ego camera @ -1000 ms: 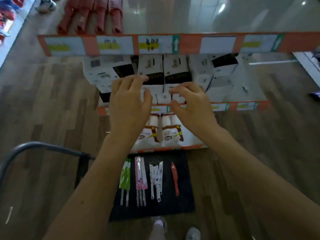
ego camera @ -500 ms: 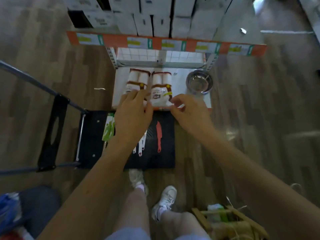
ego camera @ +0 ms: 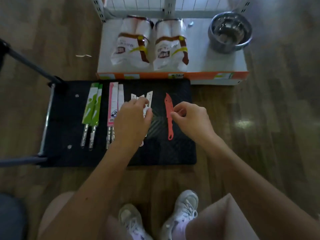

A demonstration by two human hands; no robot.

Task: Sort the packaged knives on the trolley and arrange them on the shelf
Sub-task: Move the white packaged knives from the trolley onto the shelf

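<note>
The black trolley deck (ego camera: 161, 149) carries rows of packaged knives: two green packs (ego camera: 93, 108), pink and white packs (ego camera: 113, 104), a bunch of white packs (ego camera: 150, 97) and one red knife (ego camera: 168, 123). My left hand (ego camera: 133, 120) lies over the white packs, with curled fingers and thumb closing on one of them. My right hand (ego camera: 190, 116) is beside the red knife, thumb and forefinger pinching the edge of its blade. The knife lies flat on the deck.
The low white shelf (ego camera: 204, 63) with an orange price strip stands just behind the trolley. It holds two plastic bags (ego camera: 149, 47) and a steel bowl (ego camera: 230, 32). The trolley handle (ego camera: 29, 64) rises at left. My white shoes (ego camera: 183, 210) stand on the wooden floor.
My view has dropped from the upper shelves of boxes to the trolley. Both hands came down from the shelf to the knives, left onto the white packs, right to the red knife.
</note>
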